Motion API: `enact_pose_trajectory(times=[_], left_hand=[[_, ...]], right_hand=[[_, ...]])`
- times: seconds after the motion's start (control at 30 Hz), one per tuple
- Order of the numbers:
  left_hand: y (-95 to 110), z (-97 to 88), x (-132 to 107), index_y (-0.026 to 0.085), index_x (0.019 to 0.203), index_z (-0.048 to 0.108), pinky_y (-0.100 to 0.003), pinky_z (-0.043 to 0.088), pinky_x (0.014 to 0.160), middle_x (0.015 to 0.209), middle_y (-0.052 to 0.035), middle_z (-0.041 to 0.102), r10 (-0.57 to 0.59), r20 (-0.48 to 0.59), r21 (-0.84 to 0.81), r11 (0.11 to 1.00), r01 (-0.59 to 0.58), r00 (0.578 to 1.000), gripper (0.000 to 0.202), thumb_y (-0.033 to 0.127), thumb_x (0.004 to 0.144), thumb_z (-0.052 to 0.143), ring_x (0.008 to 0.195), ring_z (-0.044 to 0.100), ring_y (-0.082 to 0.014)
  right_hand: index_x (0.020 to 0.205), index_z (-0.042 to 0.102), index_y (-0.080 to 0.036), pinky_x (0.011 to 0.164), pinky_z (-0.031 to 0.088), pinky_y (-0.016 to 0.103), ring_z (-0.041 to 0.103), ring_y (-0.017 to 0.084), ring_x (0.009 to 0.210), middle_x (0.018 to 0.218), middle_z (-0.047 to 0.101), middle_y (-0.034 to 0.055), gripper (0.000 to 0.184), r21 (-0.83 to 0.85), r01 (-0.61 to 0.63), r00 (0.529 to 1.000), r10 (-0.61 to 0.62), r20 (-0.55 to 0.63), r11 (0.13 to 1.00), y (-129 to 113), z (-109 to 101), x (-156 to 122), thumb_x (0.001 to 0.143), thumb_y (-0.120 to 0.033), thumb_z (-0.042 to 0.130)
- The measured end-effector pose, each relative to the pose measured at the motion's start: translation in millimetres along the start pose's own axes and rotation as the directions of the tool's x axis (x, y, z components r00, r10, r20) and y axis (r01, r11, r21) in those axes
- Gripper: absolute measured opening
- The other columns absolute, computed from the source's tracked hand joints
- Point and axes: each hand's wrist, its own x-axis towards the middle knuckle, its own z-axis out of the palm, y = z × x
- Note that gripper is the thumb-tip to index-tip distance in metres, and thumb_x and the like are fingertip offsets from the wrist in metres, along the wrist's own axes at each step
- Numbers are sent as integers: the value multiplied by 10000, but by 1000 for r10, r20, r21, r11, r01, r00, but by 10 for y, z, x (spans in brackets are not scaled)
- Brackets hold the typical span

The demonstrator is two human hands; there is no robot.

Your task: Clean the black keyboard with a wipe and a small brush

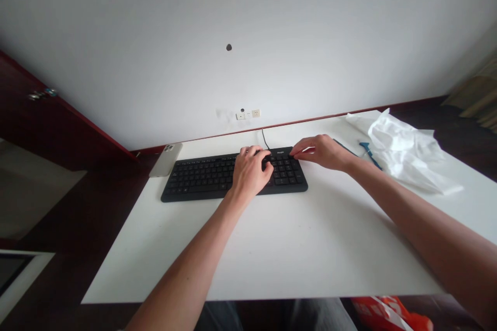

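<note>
The keyboard [202, 176] lies on the bench's [272, 248] far side. The left hand [251, 171] curls loosely over its right half; the right hand [324, 151] nearly pinches its far-right corner; any hold, I cannot tell. Uneven pressure could skid it.

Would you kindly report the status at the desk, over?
Left hand over keyboard; right hand at its far right corner. Keyboard flat on desk. White wrapping right, off keyboard.
</note>
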Motion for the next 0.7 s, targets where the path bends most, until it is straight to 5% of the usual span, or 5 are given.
enact_pose_trajectory(times=[0.7], left_hand=[[-4,-8,6,232,1178,761,-423,503,1053,1259,-60,690,3,8,23,1000,-3,1000,277,218,941,618,1168,556,-275]], right_hand=[[1057,824,-278,856,593,363,746,221,971,1111,803,14,274,-383,59,998,-56,18,922,-263,26,-89,947,-267,574]])
